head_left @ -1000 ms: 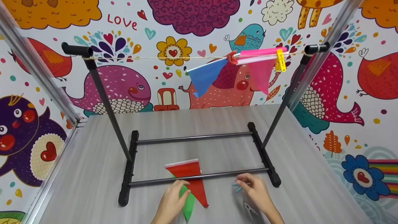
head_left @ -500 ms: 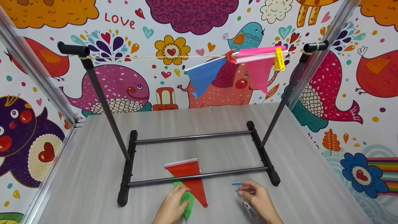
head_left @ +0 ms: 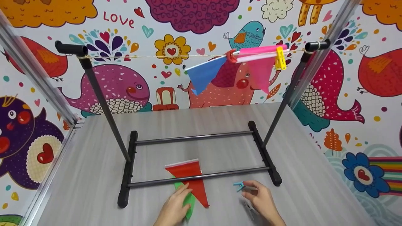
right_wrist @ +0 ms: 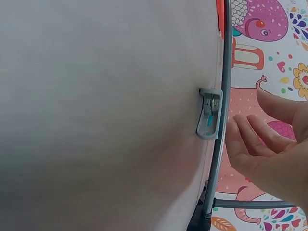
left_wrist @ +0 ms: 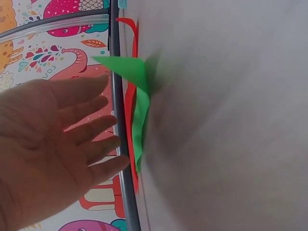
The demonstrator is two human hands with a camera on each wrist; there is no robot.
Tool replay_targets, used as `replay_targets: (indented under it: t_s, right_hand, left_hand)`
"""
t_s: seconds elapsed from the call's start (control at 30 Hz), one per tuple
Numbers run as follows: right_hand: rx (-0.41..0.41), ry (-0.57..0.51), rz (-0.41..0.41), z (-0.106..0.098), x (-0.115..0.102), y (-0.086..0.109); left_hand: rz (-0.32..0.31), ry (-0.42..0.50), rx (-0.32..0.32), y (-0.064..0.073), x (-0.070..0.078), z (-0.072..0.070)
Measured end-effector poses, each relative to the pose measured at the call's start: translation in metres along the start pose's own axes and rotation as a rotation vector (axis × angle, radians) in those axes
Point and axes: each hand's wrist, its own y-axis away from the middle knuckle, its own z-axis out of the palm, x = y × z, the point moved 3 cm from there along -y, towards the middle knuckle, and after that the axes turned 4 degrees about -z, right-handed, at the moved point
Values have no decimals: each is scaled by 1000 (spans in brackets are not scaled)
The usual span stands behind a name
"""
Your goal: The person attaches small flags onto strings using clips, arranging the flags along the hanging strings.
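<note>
My left hand (head_left: 175, 204) hovers over the green pennant (head_left: 190, 205), its fingers spread fairly straight in the left wrist view. The green pennant lies partly under a red pennant (head_left: 197, 188) with a white top edge; its green tip (left_wrist: 122, 67) sticks up off the table. My right hand (head_left: 260, 197) is beside a small light-blue clothespin (head_left: 239, 185). Thumb and fingers are apart and loosely bent in the right wrist view, holding nothing. A grey clothespin (right_wrist: 210, 113) lies on the table, partly covered by the right hand in the head view.
A black rack (head_left: 201, 176) stands on the table, its front bar crossing over the red pennant. String (head_left: 141, 56) runs between its posts. A blue pennant (head_left: 205, 75) and pink pennants (head_left: 260, 69) hang there with a red clip (head_left: 230, 56) and yellow clothespin (head_left: 280, 58).
My right hand has shifted slightly down and right of the light-blue clothespin, which now shows more fully. The left hand stays over the green pennant with little movement.
</note>
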Motion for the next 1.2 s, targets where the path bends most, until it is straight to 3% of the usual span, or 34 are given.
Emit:
replay_targets:
  t_s: [0.2,0.43,0.6,0.93,1.2]
  right_hand:
    - [-85,-104,-77,0,3,-12]
    - [-166,-111,-141,3,9,-25]
    - [-204,9,-223,5,11,-29]
    - [-254,405,-447,13,1,-33]
    - [-289,451,-441,16,-1,-34]
  left_hand:
    - [-39,-5,-32,-3,0,3]
    - [2,-28,-14,-3,-2,4]
    - [44,-49,-21,-2,-4,5]
    - [-36,-24,-55,-6,-8,6]
    - [-13,-47,-36,-5,-7,7]
